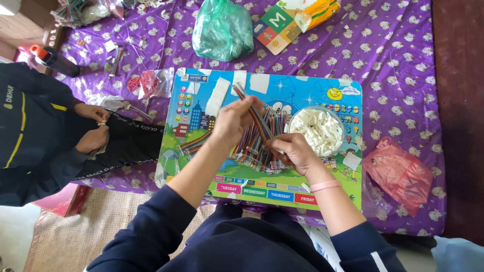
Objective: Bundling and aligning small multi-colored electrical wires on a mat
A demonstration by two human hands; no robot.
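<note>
My left hand (233, 121) and my right hand (294, 151) both grip one flat multicoloured ribbon cable (256, 117) that slants between them. Under it lies a heap of several similar coloured cables (252, 146) on a colourful picture board (282, 93). A clear round bowl of small white plastic connectors (317, 130) stands just right of my right hand. My right wrist wears a pink band (325, 186).
Another person in dark clothes sits at the left, with hands (94, 126) working on something small. On the purple patterned cloth (398, 75) lie a green bag (223, 29), a red bag (399, 174), a colourful box (277, 25) and a dark bottle (55, 59).
</note>
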